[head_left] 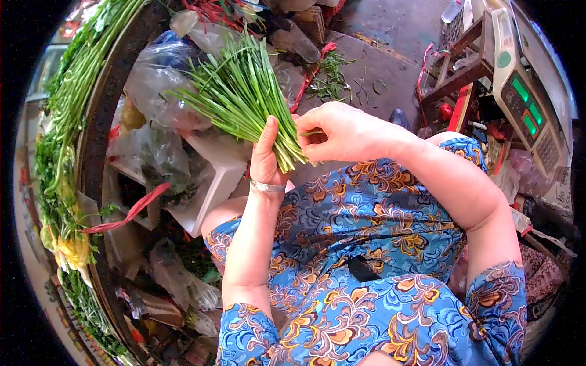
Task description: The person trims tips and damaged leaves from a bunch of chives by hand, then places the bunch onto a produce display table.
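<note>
A thick bunch of long green stalks (244, 88) fans out toward the upper left, its cut ends pointing down to the right. My left hand (267, 155), with a silver bracelet at the wrist, is wrapped round the lower part of the bunch, thumb up along its front. Close beside the cut ends, my right hand (329, 131) is closed in a pinch, its thumb and fingertips meeting at the right edge of the bunch. A bit of green shows between these fingers, too small to tell whether it is a loose stalk or part of the bunch.
Greens (73, 116) lie along a curved shelf edge at the left. A white foam box (213, 177) and plastic bags (162, 82) stand beside my left arm. Loose green scraps (329, 76) litter the floor ahead. At the right are a wooden stool (458, 79) and a digital scale (525, 97).
</note>
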